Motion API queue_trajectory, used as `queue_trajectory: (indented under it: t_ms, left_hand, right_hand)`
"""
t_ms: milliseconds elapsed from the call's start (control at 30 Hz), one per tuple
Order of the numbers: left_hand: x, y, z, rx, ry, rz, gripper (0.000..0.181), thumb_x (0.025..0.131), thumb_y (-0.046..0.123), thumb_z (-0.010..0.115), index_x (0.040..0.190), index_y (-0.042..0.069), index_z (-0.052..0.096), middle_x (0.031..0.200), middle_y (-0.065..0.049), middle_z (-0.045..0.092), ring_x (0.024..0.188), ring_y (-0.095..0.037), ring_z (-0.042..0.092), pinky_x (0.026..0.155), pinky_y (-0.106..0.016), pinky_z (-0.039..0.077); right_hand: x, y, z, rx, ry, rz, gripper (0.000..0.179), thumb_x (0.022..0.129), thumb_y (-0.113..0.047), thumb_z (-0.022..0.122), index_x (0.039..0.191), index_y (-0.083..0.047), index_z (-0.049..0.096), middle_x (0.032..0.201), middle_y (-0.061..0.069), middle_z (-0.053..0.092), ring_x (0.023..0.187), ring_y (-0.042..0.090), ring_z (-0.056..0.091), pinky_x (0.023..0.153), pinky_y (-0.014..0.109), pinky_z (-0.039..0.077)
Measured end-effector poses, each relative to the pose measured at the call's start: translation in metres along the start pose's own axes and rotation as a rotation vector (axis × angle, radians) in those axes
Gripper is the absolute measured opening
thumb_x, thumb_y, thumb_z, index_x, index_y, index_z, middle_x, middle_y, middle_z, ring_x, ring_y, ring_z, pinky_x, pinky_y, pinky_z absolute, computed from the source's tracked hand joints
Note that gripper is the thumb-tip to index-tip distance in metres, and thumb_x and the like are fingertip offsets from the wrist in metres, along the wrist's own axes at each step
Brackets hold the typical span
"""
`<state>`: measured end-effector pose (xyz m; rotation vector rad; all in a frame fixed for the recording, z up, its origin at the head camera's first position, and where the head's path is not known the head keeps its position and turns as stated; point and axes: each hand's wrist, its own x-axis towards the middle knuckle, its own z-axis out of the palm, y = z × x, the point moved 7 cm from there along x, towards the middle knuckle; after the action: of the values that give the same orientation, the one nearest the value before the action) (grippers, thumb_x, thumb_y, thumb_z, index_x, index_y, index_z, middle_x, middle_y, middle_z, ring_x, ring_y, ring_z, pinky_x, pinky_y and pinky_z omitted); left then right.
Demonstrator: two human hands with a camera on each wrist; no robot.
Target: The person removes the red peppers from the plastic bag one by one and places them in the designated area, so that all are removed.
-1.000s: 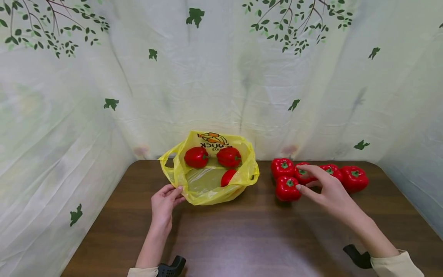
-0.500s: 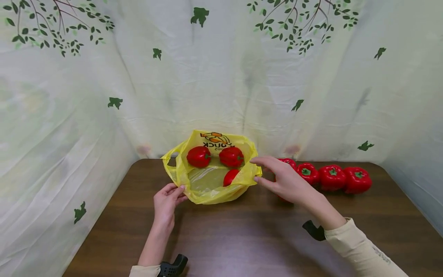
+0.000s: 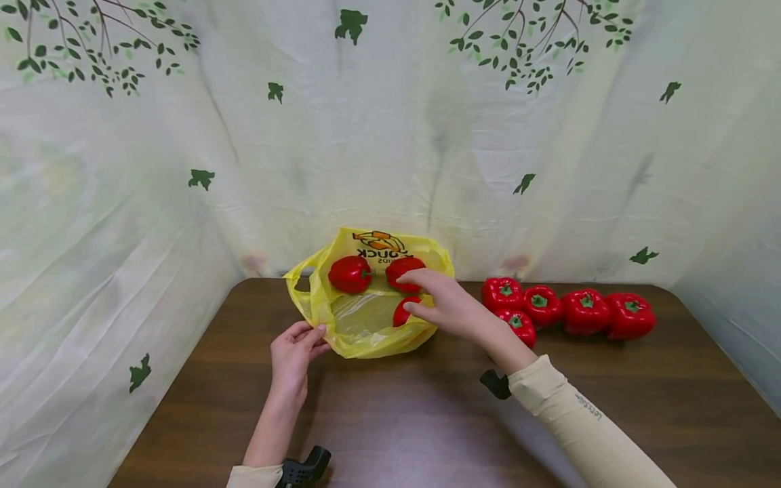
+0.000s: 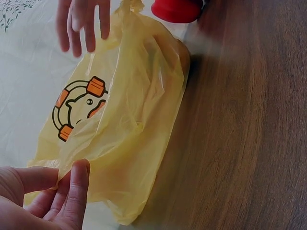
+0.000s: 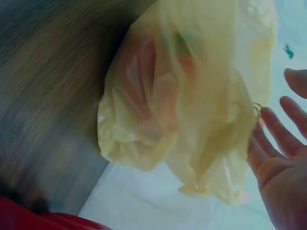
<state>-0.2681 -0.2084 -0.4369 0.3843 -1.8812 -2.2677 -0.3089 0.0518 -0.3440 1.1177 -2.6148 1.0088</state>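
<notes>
A yellow plastic bag stands at the back of the table, its mouth facing up. Three red bell peppers are inside, among them one bell pepper at the left. My left hand pinches the bag's front left rim between thumb and fingers, as the left wrist view shows. Over the bag's right side reaches my right hand, fingers extended and nothing in them. It overlaps two of the peppers in the head view. The right wrist view shows the spread fingers beside the bag's rim.
Several more red bell peppers sit in a cluster on the brown wooden table, to the right of the bag. A pale curtain printed with leaves hangs right behind the table's back edge.
My right hand has moved left, from the pepper cluster on the right to over the bag's mouth. My left hand has kept its pinch on the rim.
</notes>
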Motion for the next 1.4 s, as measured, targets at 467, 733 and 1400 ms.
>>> queue_trajectory:
  t_ms: [467,733,1400]
  left_hand:
    - [-0.001,0.003,-0.003,-0.034,-0.012,0.006,0.028,0.092,0.001,0.068,0.112,-0.015,0.058,0.085,-0.009,0.070,0.071,-0.019,0.068,0.075,-0.032,0.060]
    - [-0.002,0.003,-0.004,-0.045,-0.014,0.007,0.026,0.092,0.003,0.068,0.111,-0.013,0.060,0.089,-0.011,0.070,0.073,-0.019,0.069,0.079,-0.037,0.059]
    - [-0.002,0.004,-0.004,-0.048,-0.013,0.002,0.026,0.092,0.000,0.067,0.111,-0.015,0.058,0.087,-0.012,0.069,0.072,-0.019,0.068,0.077,-0.035,0.059]
  right_hand:
    - [0.011,0.032,0.040,-0.113,-0.177,0.175,0.046,0.085,-0.018,0.077,0.127,-0.006,0.061,0.125,0.009,0.062,0.114,0.024,0.056,0.103,0.037,0.044]
    - [0.016,0.038,0.051,-0.127,-0.239,0.228,0.049,0.083,-0.021,0.078,0.128,-0.007,0.061,0.122,0.004,0.063,0.107,0.021,0.057,0.099,0.035,0.046]
    - [0.024,0.035,0.050,-0.022,-0.044,0.212,0.049,0.084,-0.029,0.079,0.128,-0.015,0.062,0.128,0.003,0.055,0.114,0.021,0.052,0.096,0.036,0.050]
